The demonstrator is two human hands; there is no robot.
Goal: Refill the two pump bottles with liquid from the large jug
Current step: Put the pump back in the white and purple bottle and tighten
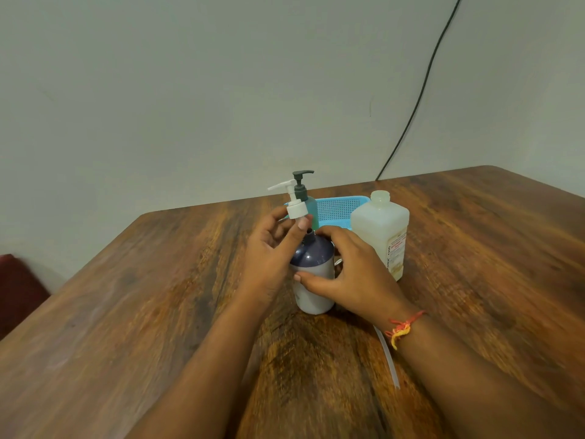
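Right hand [351,274] is gripping the body of the near bottle [311,280] on the table [158,296], left hand [272,251] is pinching the white pump [292,201] just above its open neck. Can't say whether it's filled yet. Beside it the big jug [380,232] is sitting uncapped, label too blurry to read. Behind, the green bottle [308,201] has its pump on, next to a blue basket [340,207].

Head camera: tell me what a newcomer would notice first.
At the centre of the wooden table, the left hand holds a white pump head above a purple-topped bottle, which the right hand steadies. To the right stands an uncapped large jug; behind, a dark-pumped green bottle fronts a blue basket.
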